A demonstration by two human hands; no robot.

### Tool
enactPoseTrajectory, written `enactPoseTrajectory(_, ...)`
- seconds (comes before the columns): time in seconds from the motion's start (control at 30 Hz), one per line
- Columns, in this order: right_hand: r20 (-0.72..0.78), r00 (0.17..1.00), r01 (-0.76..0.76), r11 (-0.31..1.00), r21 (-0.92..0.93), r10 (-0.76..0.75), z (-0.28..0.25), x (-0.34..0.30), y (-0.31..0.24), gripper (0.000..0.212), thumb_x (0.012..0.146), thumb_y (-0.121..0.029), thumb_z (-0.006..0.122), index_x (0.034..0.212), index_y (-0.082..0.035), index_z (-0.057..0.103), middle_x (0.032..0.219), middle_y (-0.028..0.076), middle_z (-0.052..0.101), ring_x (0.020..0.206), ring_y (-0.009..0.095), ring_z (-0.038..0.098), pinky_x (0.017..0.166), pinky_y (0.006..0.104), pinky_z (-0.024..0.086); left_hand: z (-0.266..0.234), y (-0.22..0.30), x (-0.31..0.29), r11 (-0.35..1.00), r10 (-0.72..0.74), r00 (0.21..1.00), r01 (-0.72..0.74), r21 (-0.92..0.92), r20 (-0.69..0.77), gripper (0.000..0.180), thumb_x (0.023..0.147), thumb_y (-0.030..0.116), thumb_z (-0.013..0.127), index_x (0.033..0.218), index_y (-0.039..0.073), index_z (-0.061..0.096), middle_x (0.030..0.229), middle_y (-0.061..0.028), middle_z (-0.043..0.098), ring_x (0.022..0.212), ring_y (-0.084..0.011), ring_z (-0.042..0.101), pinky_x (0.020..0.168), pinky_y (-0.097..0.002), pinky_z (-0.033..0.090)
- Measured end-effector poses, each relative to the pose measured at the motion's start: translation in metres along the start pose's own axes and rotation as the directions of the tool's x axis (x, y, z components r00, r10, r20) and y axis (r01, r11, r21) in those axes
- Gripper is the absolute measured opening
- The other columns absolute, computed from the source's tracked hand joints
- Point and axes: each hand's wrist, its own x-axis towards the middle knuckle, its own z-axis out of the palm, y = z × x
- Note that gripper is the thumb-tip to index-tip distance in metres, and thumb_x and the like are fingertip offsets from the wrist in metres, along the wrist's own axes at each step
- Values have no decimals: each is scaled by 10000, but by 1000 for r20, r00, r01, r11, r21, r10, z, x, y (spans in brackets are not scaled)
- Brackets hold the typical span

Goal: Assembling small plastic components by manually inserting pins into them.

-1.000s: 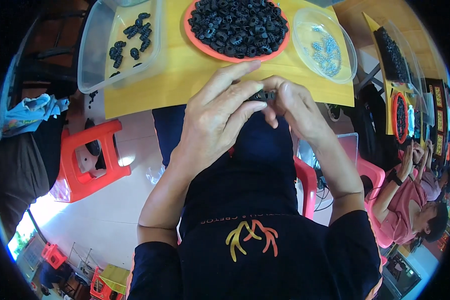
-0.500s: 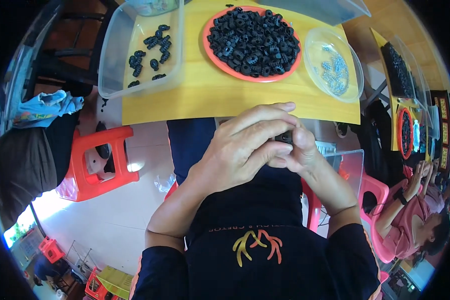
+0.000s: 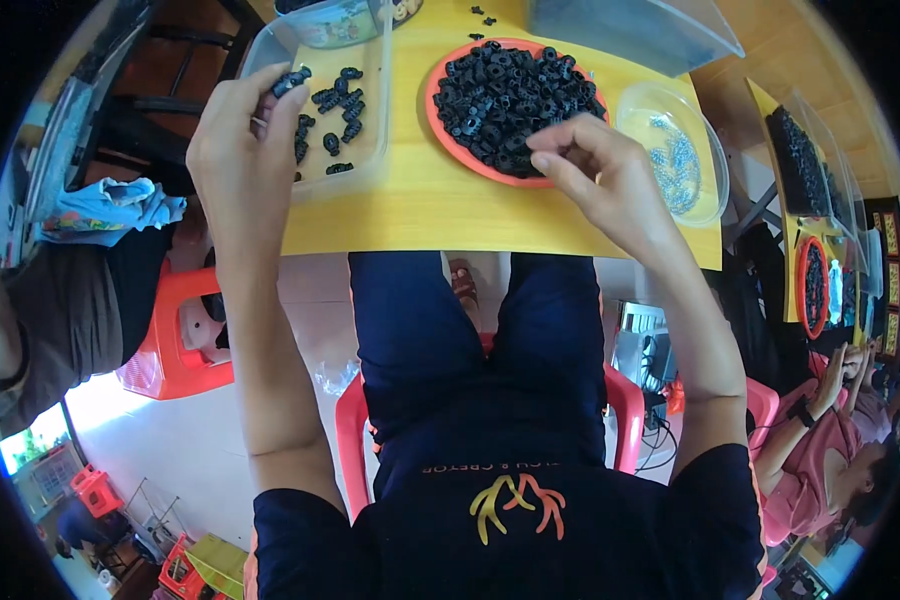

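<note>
My left hand (image 3: 240, 140) is raised over the left side of a clear plastic bin (image 3: 370, 165). Its thumb and fingertips pinch a small black plastic cord lock (image 3: 291, 81). Several similar cord locks (image 3: 351, 103) lie scattered in that bin. My right hand (image 3: 600, 175) hovers at the near right edge of a red plate (image 3: 448, 140), thumb and forefinger apart, with nothing visible between them. Loose black plastic parts (image 3: 510, 95) are heaped on the plate. Right of it, a round clear tub (image 3: 715, 205) contains small silvery metal pieces (image 3: 676, 160), too fine to make out singly.
A colourful container (image 3: 340, 25) stands at the bin's far end. Behind the plate is a large translucent box (image 3: 635, 35) on the yellow table (image 3: 420, 225). A red stool (image 3: 175, 340) stands at left. A co-worker in pink (image 3: 805, 450) sits at right beside another table.
My hands were together in front of my body around a dark piece. They have parted: the left went to the bin with a cord lock, the right to the plate.
</note>
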Motion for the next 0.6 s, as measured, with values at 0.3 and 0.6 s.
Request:
enactPoseTrajectory(0.3, 74, 906, 395, 771, -499, -416, 31, 51, 6, 175, 807, -202, 691, 949, -101, 694, 898, 94, 636, 910, 285, 634, 755, 399, 520, 11, 27, -14, 979, -5, 999, 15, -205, 53, 295, 827, 56, 693, 1114, 12, 642, 906, -72, 626, 704, -132, 572, 569, -253, 436)
enactPoseTrajectory(0.6, 98, 913, 367, 689, -625, -397, 33, 58, 9, 201, 748, -204, 731, 889, -70, 678, 901, 94, 640, 905, 273, 626, 755, 386, 527, 48, 64, -70, 820, -121, 953, 254, -513, 277, 208, 845, 23, 656, 1052, 6, 653, 797, -93, 613, 641, -170, 563, 585, -293, 434)
